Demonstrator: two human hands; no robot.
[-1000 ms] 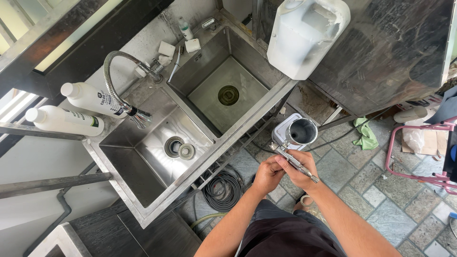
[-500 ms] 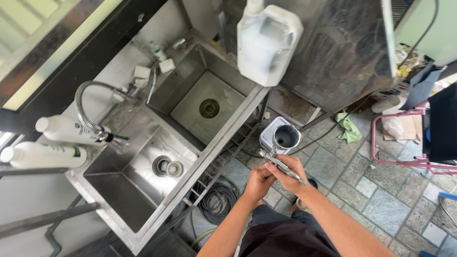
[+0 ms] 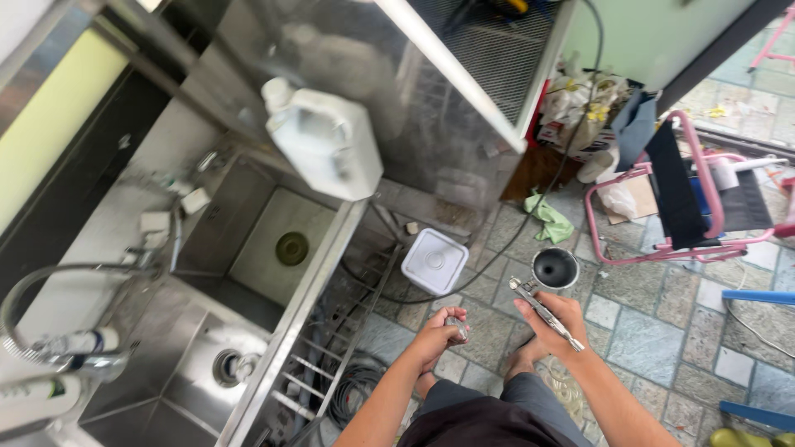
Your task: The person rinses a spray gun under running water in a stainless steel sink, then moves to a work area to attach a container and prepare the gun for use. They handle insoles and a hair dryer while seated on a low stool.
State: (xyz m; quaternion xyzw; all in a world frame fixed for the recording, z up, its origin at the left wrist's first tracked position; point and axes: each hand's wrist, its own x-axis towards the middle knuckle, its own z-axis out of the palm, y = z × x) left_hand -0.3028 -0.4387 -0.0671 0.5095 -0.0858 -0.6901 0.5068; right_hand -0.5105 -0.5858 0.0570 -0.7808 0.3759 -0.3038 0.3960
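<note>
The right hand (image 3: 553,319) is wrapped around a thin, shiny metal spray tool (image 3: 542,308) with a round dark cup (image 3: 555,267) at its far end — the fingers are curled tight on the slim stem. The left hand (image 3: 439,331) is closed around a small silvery part (image 3: 457,328), pinched at the fingertips. Both hands hang over a bumpy stone-tile floor (image 3: 654,331), near each other but not touching. A white square plastic tub (image 3: 434,261) sits on the floor just ahead — beside a smooth steel sink (image 3: 248,248) with a big white jug (image 3: 327,141) on its edge.
</note>
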